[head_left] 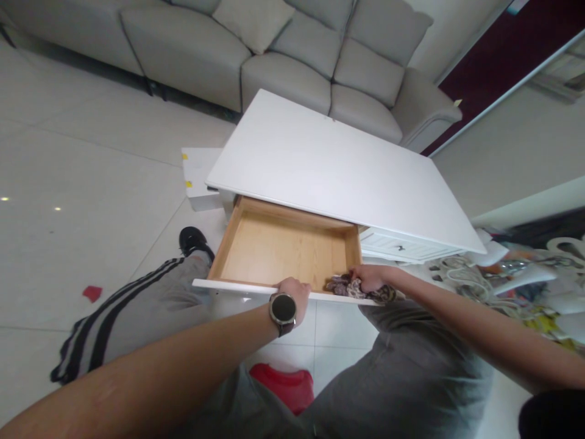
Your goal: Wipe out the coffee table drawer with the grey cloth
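A drawer (283, 250) of light wood with a white front is pulled out from the white table (338, 164). Over the top edge of its front panel, near the middle, my left hand (296, 296) is closed, with a dark round watch on the wrist. My right hand (371, 277) is at the drawer's front right corner, its fingers closed on a bunched, brown and white patterned cloth (340, 285). Part of that cloth lies inside the drawer and part hangs over the front edge. My right fingertips are partly hidden in its folds.
A second, shut drawer (397, 245) is to the right. Behind the table stands a grey sofa (283, 67). A white box (201, 174) sits on the floor at left. Cables and assorted items (512, 280) crowd the right side. A red stool (286, 387) shows between my legs.
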Available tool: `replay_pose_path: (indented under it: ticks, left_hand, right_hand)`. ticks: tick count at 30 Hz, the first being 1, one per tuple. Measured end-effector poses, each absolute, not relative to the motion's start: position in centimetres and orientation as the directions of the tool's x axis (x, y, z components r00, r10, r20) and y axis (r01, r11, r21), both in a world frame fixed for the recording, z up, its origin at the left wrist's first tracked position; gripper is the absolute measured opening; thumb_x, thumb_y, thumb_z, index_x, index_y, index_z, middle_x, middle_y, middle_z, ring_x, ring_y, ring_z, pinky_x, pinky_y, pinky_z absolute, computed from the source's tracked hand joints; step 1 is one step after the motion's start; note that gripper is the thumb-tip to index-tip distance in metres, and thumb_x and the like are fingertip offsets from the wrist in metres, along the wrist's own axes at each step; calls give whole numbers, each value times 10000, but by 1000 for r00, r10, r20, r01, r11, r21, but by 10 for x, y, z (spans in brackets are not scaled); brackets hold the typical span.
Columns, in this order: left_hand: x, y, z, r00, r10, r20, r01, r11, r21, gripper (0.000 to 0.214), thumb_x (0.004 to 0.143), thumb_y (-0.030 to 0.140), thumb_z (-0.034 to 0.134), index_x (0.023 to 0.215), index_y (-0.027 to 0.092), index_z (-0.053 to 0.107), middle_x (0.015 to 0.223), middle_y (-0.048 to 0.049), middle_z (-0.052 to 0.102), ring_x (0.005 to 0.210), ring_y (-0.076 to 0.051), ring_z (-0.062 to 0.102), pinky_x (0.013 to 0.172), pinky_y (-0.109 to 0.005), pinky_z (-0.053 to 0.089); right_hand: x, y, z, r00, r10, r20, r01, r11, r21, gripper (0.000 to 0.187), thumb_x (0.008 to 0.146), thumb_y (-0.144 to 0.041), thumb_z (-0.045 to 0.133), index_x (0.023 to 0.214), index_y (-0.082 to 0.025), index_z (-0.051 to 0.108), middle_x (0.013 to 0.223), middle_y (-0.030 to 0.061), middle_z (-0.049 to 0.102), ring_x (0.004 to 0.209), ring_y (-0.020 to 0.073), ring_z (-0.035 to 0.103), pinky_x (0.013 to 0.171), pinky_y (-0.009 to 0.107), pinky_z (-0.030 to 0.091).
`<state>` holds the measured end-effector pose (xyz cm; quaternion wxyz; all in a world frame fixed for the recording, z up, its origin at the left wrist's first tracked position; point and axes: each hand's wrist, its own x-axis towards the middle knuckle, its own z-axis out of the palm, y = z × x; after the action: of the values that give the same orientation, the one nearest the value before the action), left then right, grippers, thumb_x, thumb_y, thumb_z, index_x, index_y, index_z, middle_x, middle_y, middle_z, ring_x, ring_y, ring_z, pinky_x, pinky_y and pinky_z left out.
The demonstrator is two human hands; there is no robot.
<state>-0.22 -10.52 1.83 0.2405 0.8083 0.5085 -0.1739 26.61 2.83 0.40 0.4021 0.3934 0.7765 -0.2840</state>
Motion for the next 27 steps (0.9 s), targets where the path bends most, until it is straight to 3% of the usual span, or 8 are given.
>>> replay_pose_path:
  ticks: [5, 9, 13, 18, 22, 24, 27]
  left_hand:
    - [-2, -113, 8, 393, 789, -473, 919, -333, 210, 420, 909, -5, 504, 1307, 56, 622, 1021, -220, 779, 960, -336, 760, 757, -454, 575]
    - [5, -124, 14, 395, 820, -413, 919, -352, 180, 375, 968, 22, 415, 1267, 86, 632, 1030, -205, 766, 946, -315, 742, 770, -465, 550]
    - [17, -141, 23, 541, 813, -216, 838, -498, 225, 338, 1025, 115, 398, 1239, 106, 659, 1130, -212, 731, 1027, -327, 707, 783, -457, 532]
    - [16, -156, 11, 801, 597, 39, 554, -765, 327, 242, 1025, 144, 477, 1111, 169, 703, 1090, -107, 737, 1017, -251, 679, 817, -410, 513]
    - [7, -159, 4, 765, 624, 162, 564, -770, 299, 356, 1035, 128, 410, 1009, 242, 747, 1261, -30, 726, 1323, -232, 556, 1042, -402, 419]
    - [4, -157, 5, 722, 674, 157, 594, -720, 360, 457, 1034, 118, 332, 1026, 291, 754, 1375, 35, 690, 1416, -218, 481, 1068, -397, 376]
    - [3, -152, 6, 679, 733, 40, 650, -625, 433, 502, 1030, 111, 293, 1095, 337, 737, 1410, 77, 681, 1393, -229, 503, 1074, -424, 340]
  right_hand:
    - [245, 20, -10, -559, 306, -770, 781, 508, -364, 377, 586, -96, 632, 924, -143, 792, 1176, 108, 647, 1052, 244, 666, 951, 278, 524]
    - [214, 19, -15, -604, 305, -736, 745, 543, -386, 368, 609, -87, 649, 944, -146, 789, 1146, 88, 635, 1023, 226, 663, 938, 272, 530]
    - [174, 16, -15, -697, 235, -678, 642, 626, -443, 297, 653, -93, 664, 926, -142, 771, 1146, 86, 643, 965, 202, 658, 883, 268, 535]
    - [101, 11, -9, -787, 154, -597, 499, 728, -470, 315, 694, -80, 661, 989, -138, 759, 1191, 106, 648, 911, 182, 646, 841, 268, 521]
    - [25, 3, -4, -841, 85, -534, 360, 825, -436, 282, 753, -102, 654, 1015, -134, 754, 1240, 136, 634, 863, 190, 643, 812, 297, 512]
    - [-11, -2, -4, -866, 60, -496, 296, 862, -411, 253, 780, -122, 647, 1009, -143, 753, 1251, 138, 626, 876, 206, 649, 809, 309, 511]
    - [-50, -6, -7, -900, 32, -436, 226, 888, -401, 248, 822, -145, 630, 1034, -166, 755, 1260, 126, 630, 904, 226, 660, 815, 320, 511]
